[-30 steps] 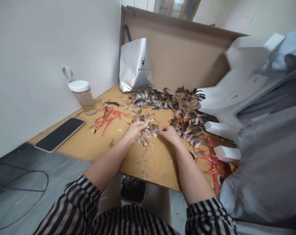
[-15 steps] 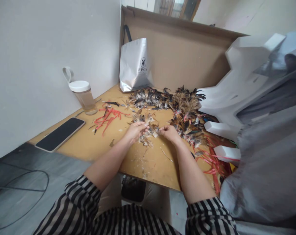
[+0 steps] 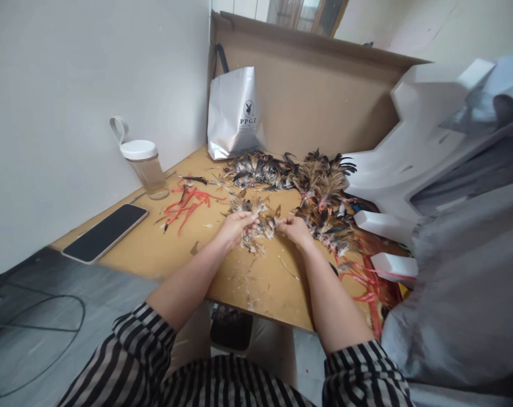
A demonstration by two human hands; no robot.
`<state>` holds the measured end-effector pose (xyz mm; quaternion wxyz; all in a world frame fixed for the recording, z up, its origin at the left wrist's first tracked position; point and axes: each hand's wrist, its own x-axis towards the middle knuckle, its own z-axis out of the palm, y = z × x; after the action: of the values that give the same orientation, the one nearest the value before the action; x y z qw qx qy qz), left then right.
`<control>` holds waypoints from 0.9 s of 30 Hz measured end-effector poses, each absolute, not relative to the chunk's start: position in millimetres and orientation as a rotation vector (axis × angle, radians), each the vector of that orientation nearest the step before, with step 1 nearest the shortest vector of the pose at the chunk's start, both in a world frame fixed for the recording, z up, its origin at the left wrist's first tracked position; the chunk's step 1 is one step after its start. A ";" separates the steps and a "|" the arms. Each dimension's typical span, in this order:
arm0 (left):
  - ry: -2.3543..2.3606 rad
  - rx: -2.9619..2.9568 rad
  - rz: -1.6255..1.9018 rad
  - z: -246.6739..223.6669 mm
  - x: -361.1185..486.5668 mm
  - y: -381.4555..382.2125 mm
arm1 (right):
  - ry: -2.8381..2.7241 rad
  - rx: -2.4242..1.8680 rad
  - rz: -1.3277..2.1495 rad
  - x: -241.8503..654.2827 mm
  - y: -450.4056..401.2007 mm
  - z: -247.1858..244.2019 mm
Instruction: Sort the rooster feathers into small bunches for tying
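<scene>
- Tan bench (image 3: 277,294): loose feathers (image 3: 265,226), centre, between hands.
- Left hand (image 3: 235,227): fingers together at feathers, held item unclear.
- Right hand (image 3: 296,230): fingers clamped on feather tuft (image 3: 275,216).
- Phone (image 3: 106,233), lidded cup (image 3: 148,175): left.

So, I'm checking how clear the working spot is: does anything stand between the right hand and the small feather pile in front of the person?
Nothing visible does. The right hand is at the right edge of the small feather pile; the larger feather heap lies beyond and right of that hand.
</scene>
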<state>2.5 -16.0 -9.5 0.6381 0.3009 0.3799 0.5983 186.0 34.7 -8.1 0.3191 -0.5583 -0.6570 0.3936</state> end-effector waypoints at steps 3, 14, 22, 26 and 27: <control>0.865 0.684 1.367 -10.3 2.4 -15.6 | -1.586 -1.438 1.205 186.4 35.4 -7.4; 0.855 0.712 1.330 -9.9 2.9 -16.8 | -1.126 -0.958 1.700 170.4 22.2 6.5; 0.817 0.748 1.300 -10.8 3.2 -18.4 | -1.133 -0.931 1.767 154.9 12.0 4.0; 0.808 0.743 1.297 -10.7 4.8 -18.7 | -1.143 -0.941 1.683 148.2 9.5 2.5; 0.806 0.736 1.298 -10.8 5.2 -18.6 | -1.159 -0.951 1.658 147.0 9.3 1.6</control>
<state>5.2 -18.6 -10.8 0.6617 0.3254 0.3563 0.5738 147.0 9.3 1.6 0.4380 -0.3825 -0.4660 0.6668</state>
